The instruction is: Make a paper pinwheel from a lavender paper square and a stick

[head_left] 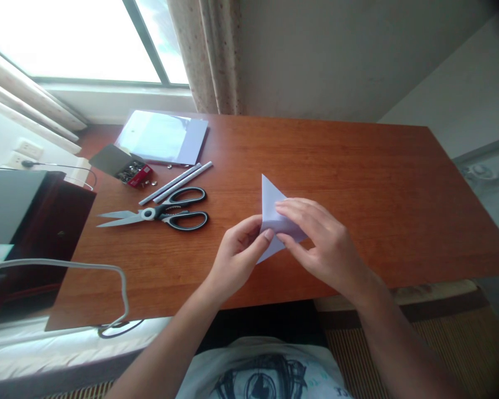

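Together, two bare hands hold one small folded piece of pale white paper (270,194) over the near side of the big shiny brown wooden table (378,194). The left hand (235,255) is partly closed, with its thumb pressing on the front of the paper near the lower left edge and its pointing finger bent at that same edge. Its other fingers are curled in, and their tips are hard to see. The right hand (324,238) is a bit more open; it has the paper's right side, with its fingers laid over the top and its thumb lower down. One sharp corner of the paper points up, and another pokes out below the thumbs. To the left of the hands lie big scissors with silver blades and black and grey handles (162,212). Their blades are a little apart and point left, away from the hands. Just past the scissors, two thin, long silvery-white sticks (183,182) lie side by side on a slant. Near them sits a small red and grey open box (140,176) full of shiny little metal bits (130,173), and a few loose ones are close by.
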`<action>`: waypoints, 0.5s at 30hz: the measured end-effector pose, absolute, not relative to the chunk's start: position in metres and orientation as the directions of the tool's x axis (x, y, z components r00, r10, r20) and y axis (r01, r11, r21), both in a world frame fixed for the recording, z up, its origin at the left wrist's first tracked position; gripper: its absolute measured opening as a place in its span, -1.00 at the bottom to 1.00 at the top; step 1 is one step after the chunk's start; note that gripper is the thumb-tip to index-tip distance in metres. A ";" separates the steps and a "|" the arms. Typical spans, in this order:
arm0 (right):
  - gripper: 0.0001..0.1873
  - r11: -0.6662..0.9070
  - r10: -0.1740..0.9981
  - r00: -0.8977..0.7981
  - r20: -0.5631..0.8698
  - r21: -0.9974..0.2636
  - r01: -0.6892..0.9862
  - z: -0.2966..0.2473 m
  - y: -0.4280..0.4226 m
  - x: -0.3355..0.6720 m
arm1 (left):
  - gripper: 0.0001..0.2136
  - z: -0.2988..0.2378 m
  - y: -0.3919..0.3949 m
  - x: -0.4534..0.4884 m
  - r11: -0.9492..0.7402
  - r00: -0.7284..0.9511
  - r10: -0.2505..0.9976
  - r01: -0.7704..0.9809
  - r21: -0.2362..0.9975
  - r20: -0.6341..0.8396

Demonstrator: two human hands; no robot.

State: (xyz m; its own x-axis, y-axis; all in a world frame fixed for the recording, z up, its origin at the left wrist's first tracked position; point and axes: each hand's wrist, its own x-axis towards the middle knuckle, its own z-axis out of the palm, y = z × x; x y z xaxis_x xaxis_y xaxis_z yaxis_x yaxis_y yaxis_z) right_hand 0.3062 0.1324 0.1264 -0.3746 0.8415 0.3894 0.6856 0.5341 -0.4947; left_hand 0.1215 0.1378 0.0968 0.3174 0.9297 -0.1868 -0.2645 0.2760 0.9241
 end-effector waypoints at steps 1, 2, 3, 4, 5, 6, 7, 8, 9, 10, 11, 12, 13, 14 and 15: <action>-0.55 0.540 0.837 -0.378 0.394 -0.494 0.681 0.127 0.132 0.306 | -0.75 0.097 0.138 0.122 0.280 0.313 0.931 -0.273 0.921 -0.190; -0.55 0.544 0.835 -0.381 0.397 -0.496 0.677 0.128 0.132 0.306 | -0.75 0.096 0.138 0.122 0.286 0.305 0.931 -0.276 0.917 -0.199; -0.54 0.544 0.835 -0.378 0.400 -0.499 0.674 0.129 0.131 0.306 | -0.75 0.096 0.138 0.122 0.294 0.297 0.932 -0.277 0.915 -0.210; -0.52 0.536 0.840 -0.366 0.400 -0.509 0.674 0.129 0.131 0.306 | -0.75 0.096 0.139 0.123 0.305 0.289 0.931 -0.276 0.912 -0.224; -0.51 0.516 0.852 -0.340 0.398 -0.527 0.676 0.130 0.131 0.306 | -0.75 0.096 0.139 0.123 0.316 0.281 0.930 -0.276 0.907 -0.239; -0.49 0.483 0.870 -0.298 0.393 -0.557 0.676 0.129 0.131 0.306 | -0.75 0.095 0.140 0.123 0.332 0.276 0.927 -0.279 0.901 -0.256; -0.47 0.434 0.894 -0.236 0.382 -0.603 0.669 0.128 0.131 0.307 | -0.76 0.095 0.140 0.123 0.348 0.270 0.923 -0.284 0.893 -0.273; -0.45 0.371 0.920 -0.159 0.358 -0.667 0.646 0.126 0.132 0.308 | -0.76 0.095 0.141 0.123 0.361 0.264 0.920 -0.291 0.886 -0.289; -0.44 0.298 0.946 -0.080 0.316 -0.742 0.600 0.124 0.132 0.309 | -0.76 0.094 0.141 0.122 0.373 0.257 0.918 -0.298 0.879 -0.302; -0.46 0.221 0.968 -0.014 0.252 -0.819 0.529 0.121 0.132 0.311 | -0.77 0.093 0.141 0.122 0.384 0.251 0.915 -0.309 0.870 -0.314; -0.50 0.145 0.984 0.027 0.175 -0.886 0.441 0.117 0.131 0.312 | -0.77 0.093 0.141 0.122 0.393 0.248 0.913 -0.325 0.860 -0.324; -0.57 0.071 0.995 0.041 0.091 -0.935 0.347 0.114 0.131 0.314 | -0.78 0.091 0.141 0.122 0.402 0.245 0.911 -0.344 0.848 -0.332; -0.64 0.005 0.999 0.037 0.015 -0.967 0.255 0.110 0.131 0.316 | -0.78 0.090 0.141 0.122 0.411 0.241 0.909 -0.367 0.835 -0.341; -0.70 -0.052 0.999 0.024 -0.048 -0.984 0.170 0.108 0.130 0.317 | -0.78 0.090 0.141 0.122 0.421 0.236 0.905 -0.388 0.820 -0.354; -0.74 -0.100 0.995 0.014 -0.099 -0.991 0.091 0.106 0.129 0.319 | -0.78 0.089 0.141 0.122 0.432 0.230 0.901 -0.407 0.805 -0.368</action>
State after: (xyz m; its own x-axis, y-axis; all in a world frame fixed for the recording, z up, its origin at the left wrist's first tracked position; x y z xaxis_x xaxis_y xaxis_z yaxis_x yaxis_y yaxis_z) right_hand 0.3186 0.1292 0.1056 0.0139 0.9950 -0.0987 0.0908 -0.0996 -0.9909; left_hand 0.1221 0.1409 0.0893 0.2297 0.9012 -0.3675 -0.4068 0.4319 0.8050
